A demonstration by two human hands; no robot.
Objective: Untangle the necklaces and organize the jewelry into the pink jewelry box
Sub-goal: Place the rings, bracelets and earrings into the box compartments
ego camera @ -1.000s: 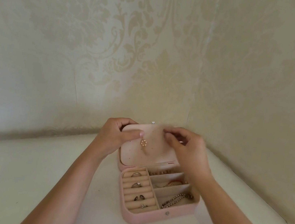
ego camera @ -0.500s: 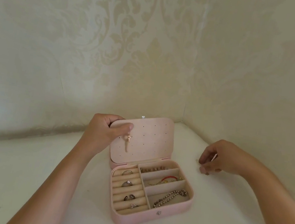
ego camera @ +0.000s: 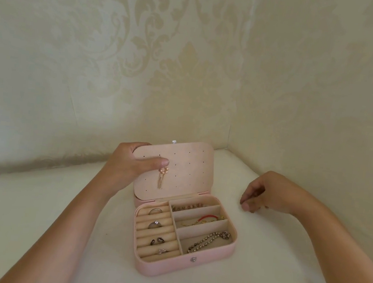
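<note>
**Holding the lid up, right hand out to the side**

From the head camera: the pink box (ego camera: 186, 269) sits open on the white surface (ego camera: 26, 214), near the corner where the two papered walls (ego camera: 96, 56) meet. My left hand (ego camera: 127, 164) grips the lid (ego camera: 191, 166) at its upper left edge, fingers curled over the top and thumb pressed flat on the inner face. The lid stands tilted back, its inside dotted with small holes. One gold earring (ego camera: 162, 174) with a dangling tassel hangs from a hole just below my thumb.

In the tray, four rings (ego camera: 154, 224) sit in the padded rolls on the left. On the right, the far compartment holds small studs (ego camera: 189, 206), the middle one a red bracelet (ego camera: 206, 217), and the near one a beaded chain (ego camera: 207, 242). A snap (ego camera: 193, 259) shows on the front wall.

My right hand (ego camera: 267, 193) is well apart from the box, to its right, fingers curled down with the tips close together at the surface. I cannot tell whether they pinch anything.

The box's right side faces open surface up to the right wall; the lid's back is near the far wall.
</note>
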